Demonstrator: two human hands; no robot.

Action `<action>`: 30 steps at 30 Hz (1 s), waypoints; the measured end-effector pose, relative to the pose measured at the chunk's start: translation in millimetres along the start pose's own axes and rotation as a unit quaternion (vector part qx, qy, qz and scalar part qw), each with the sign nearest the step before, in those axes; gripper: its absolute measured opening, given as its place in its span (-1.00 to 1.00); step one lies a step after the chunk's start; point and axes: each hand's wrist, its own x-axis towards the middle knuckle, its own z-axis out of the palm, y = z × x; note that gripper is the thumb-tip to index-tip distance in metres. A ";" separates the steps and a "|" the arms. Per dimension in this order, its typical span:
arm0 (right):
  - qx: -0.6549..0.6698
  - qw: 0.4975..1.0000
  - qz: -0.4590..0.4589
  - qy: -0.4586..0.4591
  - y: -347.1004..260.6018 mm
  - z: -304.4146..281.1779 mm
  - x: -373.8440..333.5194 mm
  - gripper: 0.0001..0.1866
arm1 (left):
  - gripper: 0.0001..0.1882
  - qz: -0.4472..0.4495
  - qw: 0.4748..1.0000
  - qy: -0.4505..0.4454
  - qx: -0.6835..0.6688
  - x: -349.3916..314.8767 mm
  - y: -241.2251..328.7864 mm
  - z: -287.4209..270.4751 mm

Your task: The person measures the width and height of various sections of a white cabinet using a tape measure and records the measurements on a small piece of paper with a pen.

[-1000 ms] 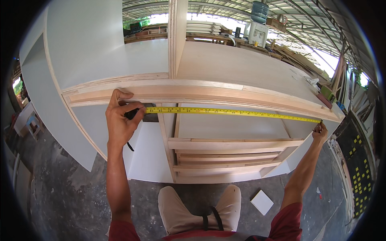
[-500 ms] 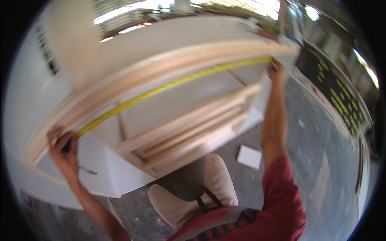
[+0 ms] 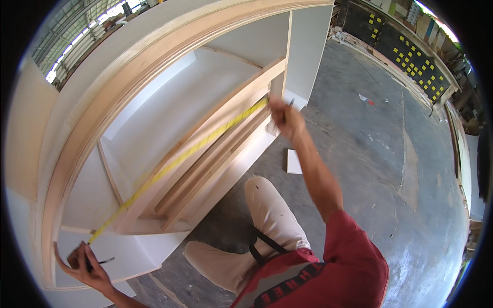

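Yellow tape measure (image 3: 191,149) is stretched slantwise across the front of a wood-framed cabinet (image 3: 237,104). Left hand (image 3: 95,277) has its fingers curled round the dark case (image 3: 78,257), covering a good bit. Right hand (image 3: 287,119) is badly smeared; its fingers look closed on the far end, tip hidden. White piece (image 3: 294,161) on the floor (image 3: 364,169) is half-blocked by the right forearm (image 3: 319,177).

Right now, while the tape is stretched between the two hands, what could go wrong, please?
If the right hand slips, the tape could snap back toward the left hand, which holds the case.
The tape passes across the cabinet's wooden rails, so it might catch or bend on one.
A white board lies on the floor near the person's legs; it may be stepped on.
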 end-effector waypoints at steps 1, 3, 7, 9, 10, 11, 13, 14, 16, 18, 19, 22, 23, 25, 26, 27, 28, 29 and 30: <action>0.002 0.999 0.044 -0.009 27.2 6.4 -26.5 -0.93 | -0.84 0.024 0.999 0.005 0.039 -10.8 4.8 0.9; -0.017 0.985 0.171 0.029 62.9 21.3 -78.6 -0.86 | -0.84 0.030 0.999 -0.027 0.024 -29.3 24.7 21.5; -0.017 0.956 0.283 -0.082 119.2 43.0 -140.7 -0.76 | -0.79 0.007 0.978 -0.173 -0.115 -60.8 71.6 75.1; 0.006 0.941 0.318 -0.116 143.4 37.4 -148.5 -0.79 | -0.87 -0.006 0.961 -0.230 -0.156 -72.7 101.6 100.8; 0.005 0.934 0.330 -0.136 150.2 34.3 -148.8 -0.80 | -0.88 -0.004 0.957 -0.243 -0.160 -82.3 110.2 111.0; 0.005 0.927 0.340 -0.160 154.8 31.9 -144.0 -0.81 | -0.89 0.000 0.954 -0.253 -0.162 -91.4 116.1 119.5; -0.141 0.947 0.262 -0.123 149.7 10.7 -122.3 -0.82 | -0.93 -0.083 0.946 -0.260 -0.177 -112.8 124.3 129.8; -0.212 0.947 0.218 -0.105 146.7 -6.6 -106.0 -0.82 | -0.93 -0.097 0.945 -0.260 -0.171 -122.0 122.9 131.5; -0.287 0.957 0.034 -0.021 171.3 -90.0 -51.3 -0.81 | -0.93 -0.216 0.921 -0.260 -0.192 -143.2 118.1 137.4; -0.498 0.865 -0.002 0.057 170.5 -187.4 -1.8 -0.60 | -0.90 -0.299 0.891 -0.270 -0.211 -162.6 110.1 132.8; -0.637 0.764 0.001 0.105 164.2 -237.5 16.8 -0.41 | -0.88 -0.318 0.878 -0.279 -0.225 -166.3 108.7 134.5; -0.855 0.503 0.123 0.022 143.5 -311.8 32.9 0.21 | -0.85 -0.393 0.833 -0.292 -0.257 -200.7 89.2 129.6; -0.888 0.432 0.158 -0.020 133.8 -330.8 36.8 0.41 | -0.84 -0.392 0.830 -0.288 -0.275 -206.6 90.5 128.1; -0.909 0.364 0.196 -0.053 126.3 -328.3 37.8 0.61 | -0.84 -0.433 0.799 -0.282 -0.309 -216.2 90.6 127.3; -0.909 0.359 0.205 -0.059 123.0 -335.7 40.2 0.67 | -0.84 -0.425 0.804 -0.285 -0.304 -212.0 96.8 130.6; -0.921 0.326 0.203 -0.061 125.0 -339.9 45.1 0.72 | -0.84 -0.418 0.798 -0.291 -0.322 -207.0 98.9 136.3; -0.914 0.341 0.213 -0.056 123.2 -337.4 50.2 0.75 | -0.84 -0.414 0.792 -0.298 -0.335 -204.6 100.6 137.9; -0.905 0.357 0.225 -0.050 122.3 -335.2 52.6 0.77 | -0.84 -0.408 0.786 -0.308 -0.348 -199.7 102.1 140.2; -0.904 0.358 0.228 -0.056 126.5 -335.6 59.9 0.79 | -0.83 -0.420 0.769 -0.323 -0.357 -192.7 104.2 144.2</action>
